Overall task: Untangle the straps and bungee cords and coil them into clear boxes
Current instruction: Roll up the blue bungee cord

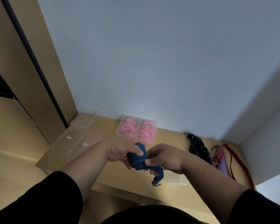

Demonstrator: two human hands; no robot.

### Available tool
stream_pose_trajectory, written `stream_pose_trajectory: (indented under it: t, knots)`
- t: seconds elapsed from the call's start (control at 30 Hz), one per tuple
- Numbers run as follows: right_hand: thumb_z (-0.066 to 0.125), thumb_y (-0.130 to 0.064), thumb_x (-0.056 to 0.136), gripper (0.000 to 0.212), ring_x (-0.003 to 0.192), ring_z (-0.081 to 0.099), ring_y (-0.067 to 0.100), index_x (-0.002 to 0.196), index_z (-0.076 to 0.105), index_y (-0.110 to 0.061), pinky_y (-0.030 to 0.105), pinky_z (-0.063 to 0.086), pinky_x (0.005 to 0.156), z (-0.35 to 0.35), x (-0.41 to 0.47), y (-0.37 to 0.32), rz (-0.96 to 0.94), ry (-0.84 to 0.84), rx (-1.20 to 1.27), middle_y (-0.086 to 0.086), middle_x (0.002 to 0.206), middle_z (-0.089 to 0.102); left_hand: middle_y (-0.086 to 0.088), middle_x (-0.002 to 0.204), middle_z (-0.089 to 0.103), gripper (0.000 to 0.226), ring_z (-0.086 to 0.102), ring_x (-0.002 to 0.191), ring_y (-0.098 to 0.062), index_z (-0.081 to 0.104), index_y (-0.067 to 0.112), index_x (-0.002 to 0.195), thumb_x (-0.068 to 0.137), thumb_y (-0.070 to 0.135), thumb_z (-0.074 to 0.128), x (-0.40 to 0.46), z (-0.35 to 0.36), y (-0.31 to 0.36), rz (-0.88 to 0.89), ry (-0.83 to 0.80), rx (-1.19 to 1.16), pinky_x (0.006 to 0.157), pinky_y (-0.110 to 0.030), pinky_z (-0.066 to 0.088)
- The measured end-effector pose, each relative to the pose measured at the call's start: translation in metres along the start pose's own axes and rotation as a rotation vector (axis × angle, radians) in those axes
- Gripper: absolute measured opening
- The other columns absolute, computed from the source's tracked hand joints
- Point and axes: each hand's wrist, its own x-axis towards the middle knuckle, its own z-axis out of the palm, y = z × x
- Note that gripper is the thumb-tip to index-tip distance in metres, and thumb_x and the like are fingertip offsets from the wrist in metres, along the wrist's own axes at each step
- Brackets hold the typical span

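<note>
**Both hands wrapped around a blue striped strap above the table**

At the centre of the frame, the left hand [122,150] and the right hand [164,157] hold a blue striped strap [138,159] between them, above the wooden table [116,173]. The left hand grips the wound bundle, thumb laid across the coils. The right hand's fingers curl round the strap's lower turns, thumb pressed on top. A loose tail of the strap hangs down below the right hand, ending in a dark hook [156,183].

Just above the hands, against the wall, two clear boxes sit side by side and touching, one with a pink coil [128,128] and the other with a pink coil [147,132]. An empty clear box [83,119] stands at centre left, with two labelled lids [76,141] lying near it. Another clear box [176,180] shows beneath the right wrist. At the right edge of the table lie a black tangle of cords [198,147] and a red strap [220,156].
</note>
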Motion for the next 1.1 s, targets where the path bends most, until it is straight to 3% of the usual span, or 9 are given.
stream_pose_trajectory:
  t: [0.13, 0.3, 0.43, 0.53, 0.6, 0.73, 0.97, 1.03, 1.1]
  knots:
    - [0.065, -0.002, 0.092, 0.017, 0.070, 0.064, 0.012, 0.108, 0.071, -0.003, 0.026, 0.055, 0.070, 0.004, 0.002, -0.003, 0.070, -0.015, -0.256, 0.006, 0.086, 0.070, -0.011, 0.089, 0.071, 0.022, 0.069, 0.068, -0.021, 0.066, 0.015, 0.102, 0.081, 0.022, 0.067, 0.003, 0.002, -0.010, -0.084, -0.001, 0.113, 0.053, -0.028, 0.055]
    - [0.072, -0.021, 0.089, 0.030, 0.079, 0.060, 0.014, 0.119, 0.071, -0.015, 0.028, 0.048, 0.073, 0.013, 0.005, -0.013, 0.145, -0.068, -0.833, 0.009, 0.101, 0.073, -0.009, 0.082, 0.067, 0.026, 0.060, 0.055, -0.015, 0.068, 0.014, 0.102, 0.080, 0.028, 0.067, 0.008, 0.010, -0.018, -0.192, -0.028, 0.277, 0.048, -0.027, 0.051]
    - [0.068, -0.030, 0.094, 0.031, 0.084, 0.059, 0.016, 0.122, 0.073, -0.016, 0.025, 0.041, 0.066, 0.019, 0.009, -0.016, 0.193, -0.034, -1.026, 0.003, 0.097, 0.071, -0.008, 0.077, 0.062, 0.030, 0.055, 0.050, -0.013, 0.070, 0.014, 0.101, 0.079, 0.034, 0.067, 0.014, 0.017, -0.024, -0.243, 0.029, 0.359, 0.046, -0.026, 0.049]
    - [0.067, -0.037, 0.094, 0.033, 0.075, 0.056, 0.018, 0.110, 0.073, -0.008, 0.026, 0.039, 0.058, 0.023, 0.013, -0.013, 0.230, 0.050, -1.120, 0.002, 0.082, 0.066, -0.007, 0.072, 0.061, 0.027, 0.054, 0.046, -0.013, 0.070, 0.018, 0.094, 0.075, 0.036, 0.067, 0.020, 0.023, -0.032, -0.263, 0.097, 0.358, 0.045, -0.026, 0.050]
    - [0.067, -0.036, 0.094, 0.031, 0.063, 0.052, 0.017, 0.096, 0.072, -0.006, 0.026, 0.039, 0.053, 0.025, 0.015, -0.010, 0.243, 0.091, -1.166, 0.002, 0.068, 0.058, -0.008, 0.072, 0.063, 0.026, 0.058, 0.045, -0.014, 0.071, 0.016, 0.094, 0.075, 0.032, 0.065, 0.026, 0.029, -0.039, -0.270, 0.165, 0.295, 0.047, -0.028, 0.053]
    - [0.063, -0.024, 0.090, 0.027, 0.055, 0.046, 0.016, 0.067, 0.057, -0.011, 0.027, 0.037, 0.050, 0.023, 0.020, -0.007, 0.253, 0.209, -1.181, 0.002, 0.062, 0.052, -0.014, 0.081, 0.068, 0.018, 0.063, 0.047, -0.017, 0.069, 0.009, 0.096, 0.085, 0.023, 0.065, 0.040, 0.040, -0.049, -0.252, 0.363, 0.063, 0.051, -0.030, 0.056]
    - [0.062, -0.011, 0.086, 0.016, 0.055, 0.045, 0.013, 0.070, 0.058, -0.014, 0.025, 0.033, 0.047, 0.023, 0.026, -0.010, 0.224, 0.405, -1.205, 0.000, 0.066, 0.051, -0.023, 0.092, 0.069, 0.019, 0.073, 0.058, -0.028, 0.058, 0.005, 0.100, 0.086, 0.013, 0.070, 0.049, 0.058, -0.049, -0.172, 0.600, -0.385, 0.057, -0.037, 0.061]
    - [0.057, -0.007, 0.086, 0.015, 0.057, 0.043, 0.014, 0.073, 0.056, -0.014, 0.027, 0.035, 0.051, 0.027, 0.025, -0.012, 0.161, 0.465, -1.240, 0.001, 0.073, 0.050, -0.022, 0.091, 0.071, 0.015, 0.074, 0.062, -0.030, 0.059, 0.003, 0.099, 0.087, 0.006, 0.069, 0.050, 0.056, -0.043, -0.114, 0.649, -0.569, 0.057, -0.037, 0.061]
    - [0.053, -0.005, 0.087, 0.013, 0.068, 0.047, 0.019, 0.089, 0.062, -0.014, 0.031, 0.038, 0.062, 0.030, 0.025, -0.012, 0.054, 0.516, -1.264, 0.005, 0.088, 0.054, -0.017, 0.081, 0.075, 0.011, 0.074, 0.062, -0.026, 0.060, 0.003, 0.098, 0.089, 0.002, 0.067, 0.049, 0.051, -0.035, -0.030, 0.665, -0.675, 0.056, -0.036, 0.060]
